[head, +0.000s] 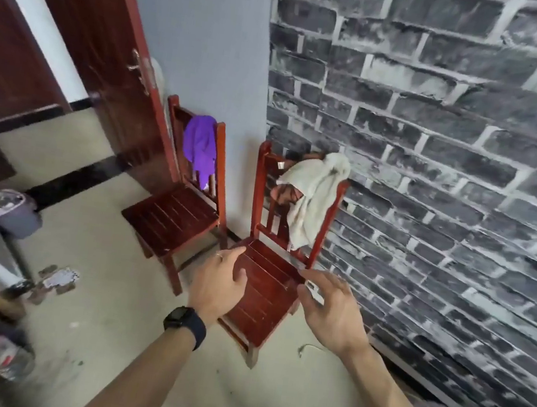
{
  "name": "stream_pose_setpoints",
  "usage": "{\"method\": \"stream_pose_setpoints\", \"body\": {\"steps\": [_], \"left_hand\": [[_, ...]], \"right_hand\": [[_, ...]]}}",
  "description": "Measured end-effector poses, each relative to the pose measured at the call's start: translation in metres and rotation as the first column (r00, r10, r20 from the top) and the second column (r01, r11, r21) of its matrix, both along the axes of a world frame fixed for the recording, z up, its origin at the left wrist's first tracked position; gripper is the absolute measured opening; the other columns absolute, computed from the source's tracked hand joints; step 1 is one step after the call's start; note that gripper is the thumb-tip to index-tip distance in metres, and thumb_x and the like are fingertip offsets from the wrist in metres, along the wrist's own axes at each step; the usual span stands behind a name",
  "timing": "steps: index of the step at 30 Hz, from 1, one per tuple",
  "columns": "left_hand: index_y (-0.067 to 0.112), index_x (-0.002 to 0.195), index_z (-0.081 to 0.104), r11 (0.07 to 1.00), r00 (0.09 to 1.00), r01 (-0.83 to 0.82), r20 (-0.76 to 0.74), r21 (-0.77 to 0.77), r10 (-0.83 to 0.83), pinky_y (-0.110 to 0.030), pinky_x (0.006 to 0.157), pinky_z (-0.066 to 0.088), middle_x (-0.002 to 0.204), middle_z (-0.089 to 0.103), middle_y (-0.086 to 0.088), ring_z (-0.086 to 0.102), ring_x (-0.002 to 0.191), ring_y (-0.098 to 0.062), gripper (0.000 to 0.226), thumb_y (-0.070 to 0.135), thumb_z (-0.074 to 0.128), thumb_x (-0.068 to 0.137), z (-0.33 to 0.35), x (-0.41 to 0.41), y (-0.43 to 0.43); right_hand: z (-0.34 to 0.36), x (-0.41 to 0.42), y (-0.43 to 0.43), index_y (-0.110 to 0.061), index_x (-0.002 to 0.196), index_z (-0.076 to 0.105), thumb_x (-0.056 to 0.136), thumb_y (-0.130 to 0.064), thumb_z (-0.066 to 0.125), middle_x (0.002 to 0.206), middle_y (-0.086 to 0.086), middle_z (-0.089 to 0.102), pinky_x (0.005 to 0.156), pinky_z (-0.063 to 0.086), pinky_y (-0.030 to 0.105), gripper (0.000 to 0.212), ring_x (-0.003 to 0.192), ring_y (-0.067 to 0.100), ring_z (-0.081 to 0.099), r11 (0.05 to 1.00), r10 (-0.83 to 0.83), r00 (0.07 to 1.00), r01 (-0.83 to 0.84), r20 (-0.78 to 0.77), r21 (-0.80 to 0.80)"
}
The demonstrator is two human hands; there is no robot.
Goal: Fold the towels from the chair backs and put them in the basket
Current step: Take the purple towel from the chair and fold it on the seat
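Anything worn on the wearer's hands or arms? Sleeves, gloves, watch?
No sleeves or gloves; both forearms bare. Left hand: thin ring on one finger, black square-faced watch on a black band at the wrist. Right hand: nothing worn.

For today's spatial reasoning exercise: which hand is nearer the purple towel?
Left. The left hand hovers below and right of the purple towel; the right hand is farther right, beyond it.

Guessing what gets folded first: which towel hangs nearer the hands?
The cream towel, on the chair by the brick wall; the left hand and right hand hover over its seat. The purple towel hangs on the farther chair.
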State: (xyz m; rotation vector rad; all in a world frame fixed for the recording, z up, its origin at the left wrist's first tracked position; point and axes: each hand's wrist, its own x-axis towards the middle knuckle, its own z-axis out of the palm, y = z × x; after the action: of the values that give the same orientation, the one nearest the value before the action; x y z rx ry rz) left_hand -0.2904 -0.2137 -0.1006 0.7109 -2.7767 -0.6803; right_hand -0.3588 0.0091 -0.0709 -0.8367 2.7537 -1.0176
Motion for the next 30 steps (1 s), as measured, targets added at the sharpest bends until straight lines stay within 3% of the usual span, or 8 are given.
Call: {"method": "stream_pose_setpoints", "body": {"steps": [6,10,16,19,22,25,30], "left_hand": [[0.03,0.144,0.044,0.973,0.969,-0.231,-0.08,0.019,0.232,-0.036,0.097,0.045,0.136,0.058,-0.004,0.056,0.121,-0.023,0.051,0.035,0.054,0.095,0.024,-0.001,-0.083],[0.03,0.146,0.042,0.926,0.92,-0.377,-0.122,-0.015,0.373,-0.037,0.097,0.044,0.133,0.059,-0.006,0.055,0.118,-0.026,0.053,0.034,0.053,0.094,0.042,0.005,-0.133],[0.031,0.145,0.041,0.844,0.832,-0.536,-0.173,-0.004,0.527,-0.037,0.101,0.044,0.137,0.057,-0.001,0.054,0.123,-0.024,0.051,0.036,0.052,0.095,0.053,0.019,-0.208],[0.033,0.145,0.04,0.826,0.817,-0.563,-0.154,0.001,0.556,-0.039,0.101,0.045,0.138,0.056,-0.001,0.053,0.123,-0.024,0.051,0.035,0.052,0.095,0.046,0.026,-0.254],[0.034,0.144,0.038,0.819,0.808,-0.573,-0.137,0.045,0.573,-0.04,0.101,0.047,0.138,0.055,-0.001,0.053,0.122,-0.023,0.052,0.035,0.051,0.095,0.043,0.026,-0.307],[0.035,0.144,0.038,0.829,0.824,-0.557,-0.087,0.052,0.559,-0.041,0.1,0.045,0.138,0.054,0.0,0.052,0.122,-0.024,0.051,0.036,0.049,0.094,0.041,0.023,-0.357],[0.032,0.147,0.035,0.881,0.881,-0.473,-0.01,-0.002,0.472,-0.042,0.099,0.043,0.14,0.052,-0.002,0.05,0.124,-0.027,0.053,0.034,0.048,0.096,0.041,0.01,-0.432]], "right_hand": [[0.021,-0.051,-0.092,-0.034,0.128,0.065,0.099,-0.037,0.056,0.13,-0.015,0.063,0.11,0.037,0.027,0.03,0.126,0.01,0.05,0.977,0.201,0.978,-0.204,-0.058,-0.052],[0.028,-0.081,-0.154,-0.029,0.123,0.068,0.097,-0.03,0.062,0.124,-0.013,0.066,0.099,0.029,0.011,0.027,0.118,0.009,0.053,0.94,0.315,0.947,-0.321,-0.07,-0.117],[0.03,-0.113,-0.26,-0.037,0.125,0.065,0.098,-0.038,0.058,0.11,-0.016,0.065,0.081,0.03,-0.004,0.028,0.098,-0.019,0.049,0.883,0.444,0.896,-0.438,0.001,-0.168],[0.022,-0.121,-0.32,-0.041,0.126,0.062,0.098,-0.044,0.054,0.119,-0.019,0.062,0.087,0.034,0.007,0.029,0.103,-0.009,0.051,0.87,0.475,0.88,-0.468,0.009,-0.154],[0.014,-0.125,-0.378,-0.045,0.125,0.062,0.096,-0.05,0.05,0.1,-0.026,0.059,0.085,0.043,0.028,0.032,0.096,0.004,0.054,0.881,0.449,0.894,-0.44,0.015,-0.174],[0.007,-0.127,-0.431,-0.047,0.118,0.064,0.094,-0.048,0.054,0.102,-0.026,0.064,0.08,0.04,0.024,0.026,0.083,-0.003,0.048,0.896,0.389,0.921,-0.373,0.022,-0.24],[0.005,-0.131,-0.499,-0.045,0.114,0.067,0.095,-0.037,0.061,0.103,-0.022,0.067,0.084,0.044,0.027,0.021,0.089,0.005,0.06,0.931,0.292,0.953,-0.263,0.084,-0.253]]}}
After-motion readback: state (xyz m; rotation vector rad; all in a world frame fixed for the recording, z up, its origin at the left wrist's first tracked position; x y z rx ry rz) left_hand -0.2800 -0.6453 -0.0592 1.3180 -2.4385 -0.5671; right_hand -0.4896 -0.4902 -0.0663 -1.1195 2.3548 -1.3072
